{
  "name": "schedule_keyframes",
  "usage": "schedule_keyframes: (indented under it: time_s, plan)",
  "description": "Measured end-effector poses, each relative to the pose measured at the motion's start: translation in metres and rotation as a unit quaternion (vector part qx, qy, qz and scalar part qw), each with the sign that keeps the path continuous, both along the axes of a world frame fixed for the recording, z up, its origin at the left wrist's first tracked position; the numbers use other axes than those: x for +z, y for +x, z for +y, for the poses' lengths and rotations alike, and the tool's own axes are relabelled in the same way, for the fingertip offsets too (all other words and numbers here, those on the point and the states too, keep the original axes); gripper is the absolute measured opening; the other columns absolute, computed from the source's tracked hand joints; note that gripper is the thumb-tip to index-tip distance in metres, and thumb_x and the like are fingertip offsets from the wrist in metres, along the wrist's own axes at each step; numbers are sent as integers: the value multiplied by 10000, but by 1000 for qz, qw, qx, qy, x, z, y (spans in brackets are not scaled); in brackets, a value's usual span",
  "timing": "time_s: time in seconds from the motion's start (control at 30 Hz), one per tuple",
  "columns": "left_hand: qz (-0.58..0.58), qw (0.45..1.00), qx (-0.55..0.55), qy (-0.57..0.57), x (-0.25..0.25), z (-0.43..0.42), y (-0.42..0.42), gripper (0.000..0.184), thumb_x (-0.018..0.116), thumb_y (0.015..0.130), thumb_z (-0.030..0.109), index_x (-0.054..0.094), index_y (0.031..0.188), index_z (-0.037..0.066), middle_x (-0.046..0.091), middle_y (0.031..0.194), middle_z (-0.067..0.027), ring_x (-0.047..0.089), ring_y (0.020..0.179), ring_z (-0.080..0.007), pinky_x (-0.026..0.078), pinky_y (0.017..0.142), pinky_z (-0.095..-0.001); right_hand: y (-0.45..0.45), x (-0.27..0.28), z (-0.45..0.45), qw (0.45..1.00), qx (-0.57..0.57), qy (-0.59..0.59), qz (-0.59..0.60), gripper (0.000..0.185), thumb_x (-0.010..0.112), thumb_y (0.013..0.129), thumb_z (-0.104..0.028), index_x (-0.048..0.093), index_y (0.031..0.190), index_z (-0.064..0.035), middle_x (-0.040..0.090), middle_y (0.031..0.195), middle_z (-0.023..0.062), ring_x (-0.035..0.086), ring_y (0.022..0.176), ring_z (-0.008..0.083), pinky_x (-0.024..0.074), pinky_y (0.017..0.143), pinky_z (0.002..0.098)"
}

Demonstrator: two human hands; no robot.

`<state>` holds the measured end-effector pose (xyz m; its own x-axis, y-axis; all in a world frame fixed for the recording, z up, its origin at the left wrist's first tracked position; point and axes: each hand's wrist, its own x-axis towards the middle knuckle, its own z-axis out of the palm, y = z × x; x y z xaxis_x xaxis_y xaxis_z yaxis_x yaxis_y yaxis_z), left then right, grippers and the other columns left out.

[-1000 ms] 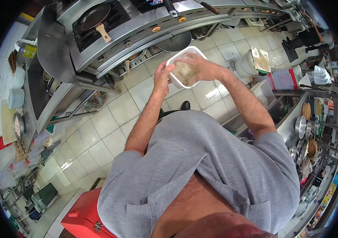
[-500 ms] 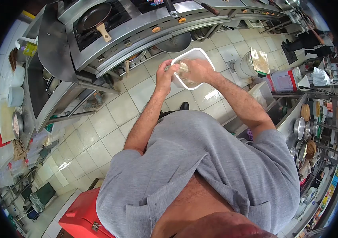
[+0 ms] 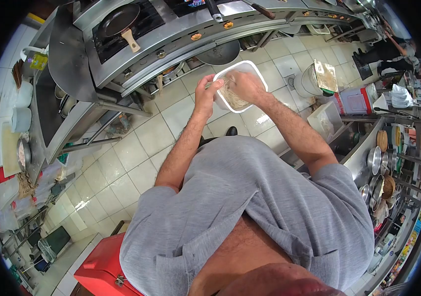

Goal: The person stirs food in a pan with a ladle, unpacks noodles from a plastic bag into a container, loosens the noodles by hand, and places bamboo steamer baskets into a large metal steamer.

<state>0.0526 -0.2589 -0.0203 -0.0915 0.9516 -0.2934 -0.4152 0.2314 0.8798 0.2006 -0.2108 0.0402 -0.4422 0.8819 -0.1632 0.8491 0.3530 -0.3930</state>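
Note:
A white plastic tub [image 3: 262, 74] is held out in front of me above the tiled floor. My left hand [image 3: 205, 94] grips its left rim, thumb over the edge and fingers around the outer wall. Pale, noodle-like strands [image 3: 235, 101] lie inside. My right hand [image 3: 248, 89] reaches into the tub from the right with fingers curled down among the strands; the fingertips are partly hidden there.
A steel stove [image 3: 180, 37] runs along the far side, carrying a frying pan [image 3: 120, 19] with a wooden handle. A wok [image 3: 220, 53] sits beneath it. On the floor to the right stands a white bucket [image 3: 307, 83]. A red box [image 3: 102, 261] is at lower left.
My right hand has lowered the raised clump of pale strands into the tub, and more of the contents shows. My left hand keeps its grip on the rim.

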Motion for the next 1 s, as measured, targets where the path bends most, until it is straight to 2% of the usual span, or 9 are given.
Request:
schedule_keyframes:
  time_s: [0.17, 0.27, 0.33, 0.43, 0.6, 0.67, 0.83, 0.93, 1.0]
  plan:
    - [41, 999, -9, 23, -1, 1, 1, 530, 700, 682, 361, 562, 1054, 9, 399, 1156, -80, 517, 928, -185, 438, 691, -320, 6, -17, 4, 996, -5, 30, 86, 276, 523, 817, -176, 602, 1074, -113, 647, 870, 160, 622, 828, 332, 489, 731, 435]
    - [-2, 1000, -16, -9, -2, 1, 3, 553, 692, 690, 369, 541, 1095, 24, 443, 1140, -79, 527, 946, -184, 455, 704, -344, 10, -11, 10, 995, -24, -55, 80, 314, 565, 805, -205, 588, 1111, -137, 620, 989, 193, 591, 944, 342, 473, 787, 428]
    - [-19, 999, -24, -13, -2, 2, 0, 570, 685, 694, 377, 522, 1118, 32, 474, 1120, -80, 534, 949, -190, 460, 709, -356, 17, -5, 16, 988, 120, -40, 89, 438, 643, 757, -224, 558, 1181, -160, 520, 1190, 220, 488, 1127, 352, 447, 862, 422]
    - [-24, 999, -33, -12, 4, 4, -8, 597, 674, 696, 386, 491, 1152, 45, 527, 1079, -81, 546, 944, -198, 467, 718, -373, 32, 26, 10, 968, 192, -39, 156, 603, 702, 701, -215, 493, 1266, -193, 416, 1291, 208, 401, 1195, 370, 411, 922, 434]
    - [-17, 997, -70, 4, 9, 11, -2, 593, 665, 687, 390, 489, 1142, 54, 548, 1050, -80, 555, 925, -198, 466, 730, -379, 29, 15, 26, 933, 351, -74, 7, 760, 715, 669, -184, 379, 1349, -232, 442, 1225, 165, 457, 1114, 343, 369, 974, 430]
    - [-28, 997, -76, 10, 10, 13, -1, 592, 659, 680, 402, 494, 1135, 61, 553, 1042, -74, 554, 929, -194, 466, 734, -385, 26, 7, 27, 915, 400, 33, -43, 776, 700, 663, -149, 353, 1352, -228, 458, 1208, 154, 462, 1119, 324, 360, 978, 434]
    - [-22, 997, -69, 11, 3, 15, -5, 585, 643, 690, 419, 505, 1137, 70, 558, 1039, -70, 556, 931, -188, 470, 731, -390, 17, -2, 24, 917, 378, 91, -88, 720, 673, 661, -118, 375, 1315, -173, 481, 1162, 166, 506, 1060, 332, 400, 924, 451]
    - [-44, 998, -48, -16, 5, 9, -3, 592, 635, 707, 425, 510, 1165, 70, 565, 1033, -72, 559, 935, -189, 480, 724, -394, 13, -6, 20, 965, 250, 73, -37, 448, 630, 712, -176, 516, 1142, -116, 568, 995, 191, 598, 870, 355, 488, 759, 430]
    - [-43, 998, -46, -12, -1, 9, -3, 582, 634, 712, 424, 513, 1158, 69, 565, 1030, -70, 559, 933, -188, 480, 725, -392, 7, 6, 14, 973, 217, 61, -47, 384, 612, 734, -197, 544, 1097, -91, 586, 974, 191, 597, 884, 348, 481, 768, 438]
